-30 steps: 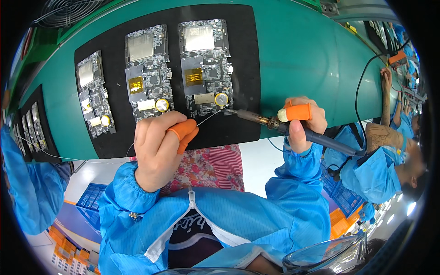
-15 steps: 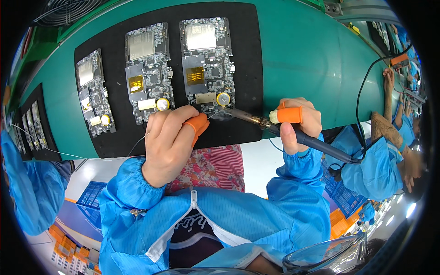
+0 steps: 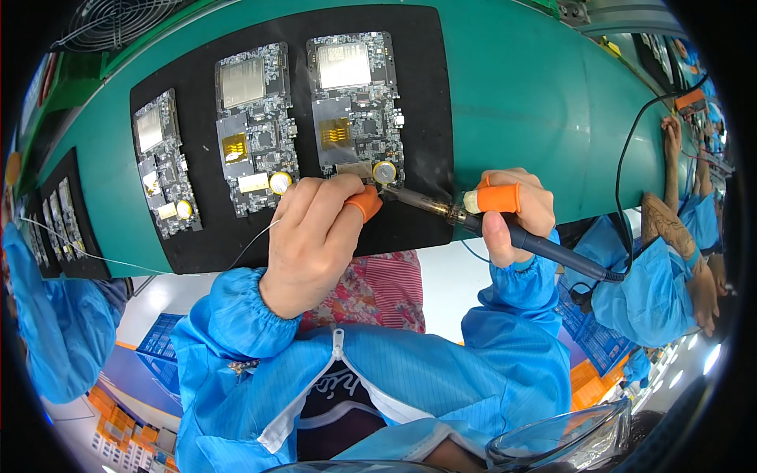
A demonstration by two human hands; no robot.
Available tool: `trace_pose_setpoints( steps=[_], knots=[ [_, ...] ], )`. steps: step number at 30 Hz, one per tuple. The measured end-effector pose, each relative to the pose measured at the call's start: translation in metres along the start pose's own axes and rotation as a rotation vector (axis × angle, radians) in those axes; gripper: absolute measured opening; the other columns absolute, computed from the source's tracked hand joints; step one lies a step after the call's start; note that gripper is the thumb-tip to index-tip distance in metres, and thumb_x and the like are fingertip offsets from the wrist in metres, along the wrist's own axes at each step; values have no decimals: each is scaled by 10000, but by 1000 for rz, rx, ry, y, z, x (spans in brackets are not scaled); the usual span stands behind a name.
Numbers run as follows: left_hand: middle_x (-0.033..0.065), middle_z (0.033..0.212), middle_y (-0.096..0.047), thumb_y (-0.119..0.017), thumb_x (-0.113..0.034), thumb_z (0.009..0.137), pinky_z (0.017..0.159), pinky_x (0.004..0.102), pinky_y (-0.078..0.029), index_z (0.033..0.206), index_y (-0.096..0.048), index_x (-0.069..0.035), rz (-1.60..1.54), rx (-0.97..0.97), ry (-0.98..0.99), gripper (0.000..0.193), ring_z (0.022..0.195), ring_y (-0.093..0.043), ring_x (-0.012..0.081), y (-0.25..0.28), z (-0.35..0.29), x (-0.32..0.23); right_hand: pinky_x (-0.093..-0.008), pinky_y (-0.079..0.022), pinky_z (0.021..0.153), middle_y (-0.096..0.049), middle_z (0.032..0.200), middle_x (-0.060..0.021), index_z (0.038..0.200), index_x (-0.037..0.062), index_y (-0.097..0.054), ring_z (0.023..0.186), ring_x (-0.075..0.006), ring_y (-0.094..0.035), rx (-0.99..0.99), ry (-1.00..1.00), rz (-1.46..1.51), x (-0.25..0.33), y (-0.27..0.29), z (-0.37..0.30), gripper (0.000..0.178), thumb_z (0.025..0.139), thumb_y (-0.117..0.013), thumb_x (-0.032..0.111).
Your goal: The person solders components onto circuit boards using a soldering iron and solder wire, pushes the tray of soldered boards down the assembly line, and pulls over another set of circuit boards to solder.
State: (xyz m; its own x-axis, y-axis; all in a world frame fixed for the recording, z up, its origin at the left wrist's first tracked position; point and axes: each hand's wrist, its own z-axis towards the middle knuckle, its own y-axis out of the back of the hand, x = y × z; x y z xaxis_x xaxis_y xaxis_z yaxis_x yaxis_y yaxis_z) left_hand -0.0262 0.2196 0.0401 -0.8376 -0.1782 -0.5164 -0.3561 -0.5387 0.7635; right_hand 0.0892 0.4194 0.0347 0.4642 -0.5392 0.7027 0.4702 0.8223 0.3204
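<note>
My right hand (image 3: 514,206), an orange cot on one finger, is closed around a soldering iron (image 3: 556,247). The iron's tip reaches the lower end of the rightmost circuit board (image 3: 359,126), beside a round yellow-rimmed coin cell (image 3: 384,173). Pinched in my left hand (image 3: 314,240), also with an orange finger cot, is a thin solder wire (image 3: 254,239) that trails away to the left. Its fingertips are close by the iron's tip, and they hide the wire's end and part of the board. Faint smoke rises there.
Two more circuit boards, a middle one (image 3: 256,126) and a left one (image 3: 163,162), lie on the black mat (image 3: 426,71). Beneath is a green tabletop (image 3: 544,118). The iron's black cord (image 3: 623,165) loops at the right. Other people in blue sit at both sides.
My left hand has moved right with the solder wire, closer to the iron's tip. My right hand and the iron have hardly moved.
</note>
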Motion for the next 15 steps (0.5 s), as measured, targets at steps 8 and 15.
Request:
trace_pose_setpoints(
  steps=[8, 15],
  knots=[
    [132, 952, -540, -715, 25, 609, 691, 323, -480, 845, -582, 44, -117, 44, 151, 271, 837, -568, 278, 2, -8, -1, -259, -314, 343, -473, 516, -135, 634, -54, -484, 357, -194, -423, 72, -44, -17, 3, 5, 3, 137, 673, -559, 54],
    [148, 1101, -466, -733, 30, 634, 758, 322, -480, 1054, -536, 26, -67, -1, 247, 463, 967, -522, 290, 21, -3, -4, -261, -298, 344, -464, 517, -124, 662, -65, -519, 352, -185, -415, 53, -41, 2, 1, 7, 3, 134, 677, -556, 62]
  ],
)
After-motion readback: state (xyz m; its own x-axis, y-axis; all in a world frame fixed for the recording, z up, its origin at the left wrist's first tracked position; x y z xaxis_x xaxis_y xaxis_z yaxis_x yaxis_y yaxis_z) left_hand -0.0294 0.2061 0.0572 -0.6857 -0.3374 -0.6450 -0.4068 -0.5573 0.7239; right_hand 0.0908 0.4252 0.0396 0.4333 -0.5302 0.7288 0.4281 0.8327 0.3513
